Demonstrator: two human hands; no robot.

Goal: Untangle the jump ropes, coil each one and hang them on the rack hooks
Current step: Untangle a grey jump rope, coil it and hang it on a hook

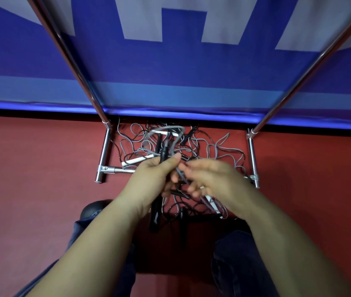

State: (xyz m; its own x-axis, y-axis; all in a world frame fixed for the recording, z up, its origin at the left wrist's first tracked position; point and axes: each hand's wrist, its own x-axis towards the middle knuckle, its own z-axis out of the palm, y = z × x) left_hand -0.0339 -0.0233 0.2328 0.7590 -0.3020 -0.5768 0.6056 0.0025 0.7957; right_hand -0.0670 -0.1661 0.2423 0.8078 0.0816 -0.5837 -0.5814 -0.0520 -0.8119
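A tangle of grey and black jump ropes (pixel 213 151) lies on the red floor between the feet of a chrome rack (pixel 104 151). White handles (pixel 137 161) and black handles (pixel 155 213) stick out of the pile. My left hand (pixel 151 181) grips a black handle and a bunch of grey cord, lifted above the pile. My right hand (pixel 211 179) is just to its right, blurred, with fingers curled among grey cord; whether it holds any cord I cannot tell. No hooks are in view.
The rack's two chrome uprights (pixel 311 67) rise to the upper left and upper right. A blue and white banner (pixel 174 61) hangs behind it. My jeans-clad knees (pixel 234 264) and a dark shoe (pixel 93 209) are at the bottom.
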